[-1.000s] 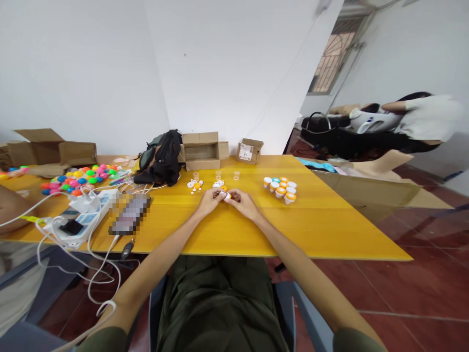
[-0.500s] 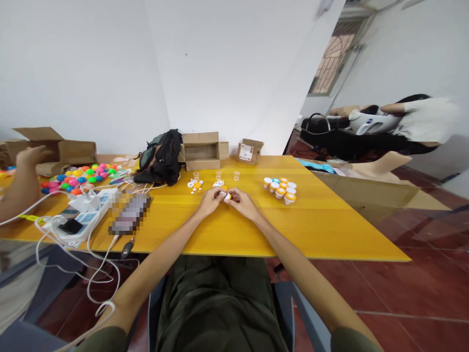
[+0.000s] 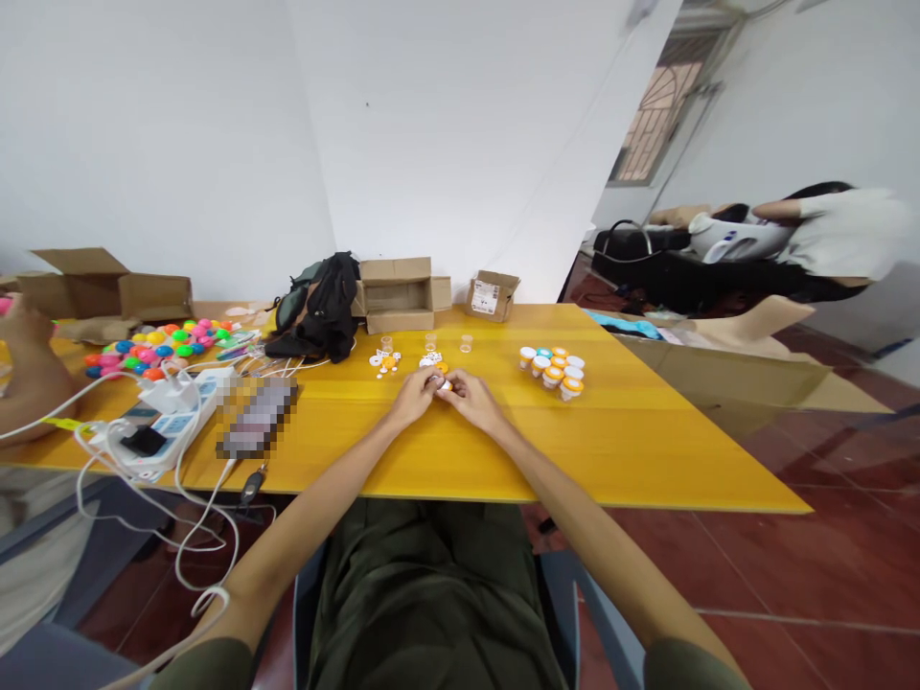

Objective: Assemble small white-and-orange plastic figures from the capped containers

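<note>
My left hand and my right hand meet over the table, fingers closed round a small white plastic piece. Fingertips cover most of it, so its full shape is hidden. Just beyond them lie white parts and an orange disc. A second cluster of white and orange parts is to the left. Behind these stand three small clear cups, one at the left, one in the middle, one at the right. Several lidded small cups stand grouped to the right.
Cardboard boxes and a black backpack line the wall side. To my left are a power strip with cables, a phone, colourful balls and another person's arm. A large carton adjoins the table's right edge.
My hands stay together on the white piece, with a slight shift of the fingers. The other person's hand at the left has moved back leftward from the carton, holding something pink.
</note>
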The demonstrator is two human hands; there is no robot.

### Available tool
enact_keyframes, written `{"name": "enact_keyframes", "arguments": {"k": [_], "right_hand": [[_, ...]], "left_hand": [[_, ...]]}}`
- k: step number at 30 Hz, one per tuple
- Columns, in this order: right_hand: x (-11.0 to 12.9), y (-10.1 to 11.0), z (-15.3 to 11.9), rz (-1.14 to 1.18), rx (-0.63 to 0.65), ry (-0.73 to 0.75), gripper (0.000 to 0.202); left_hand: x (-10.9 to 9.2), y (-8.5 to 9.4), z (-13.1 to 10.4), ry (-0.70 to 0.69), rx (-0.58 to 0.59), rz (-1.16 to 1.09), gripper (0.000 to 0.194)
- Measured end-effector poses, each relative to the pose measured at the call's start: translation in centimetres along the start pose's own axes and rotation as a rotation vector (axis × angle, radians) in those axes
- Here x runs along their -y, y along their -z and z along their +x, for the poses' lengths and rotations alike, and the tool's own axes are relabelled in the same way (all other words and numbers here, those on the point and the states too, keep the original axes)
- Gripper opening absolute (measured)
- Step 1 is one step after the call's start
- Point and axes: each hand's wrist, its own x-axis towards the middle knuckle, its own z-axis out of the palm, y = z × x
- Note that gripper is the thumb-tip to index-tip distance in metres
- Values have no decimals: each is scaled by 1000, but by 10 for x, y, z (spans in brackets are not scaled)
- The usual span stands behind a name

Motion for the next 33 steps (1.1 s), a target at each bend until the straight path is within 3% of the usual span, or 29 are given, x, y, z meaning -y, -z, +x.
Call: {"name": "enact_keyframes", "arguments": {"k": [7,16,24,28,33], "right_hand": [[5,1,-2,-78,-19,15,14],[-13,0,7,-148,-90,-56,19],[-9,-2,6,-239,-160,-12,18],[0,-3,3,-178,-193,67,15],[10,-2,2,-91,-194,53,15]], "left_hand": [[0,5,1,51,-85,-49,15],[3,2,4,61,-163,-137,9],[2,5,4,-16,-116,-138,10],[-2,4,3,0,-131,-188,13],[-6,3,1,22,-130,-270,13]]}}
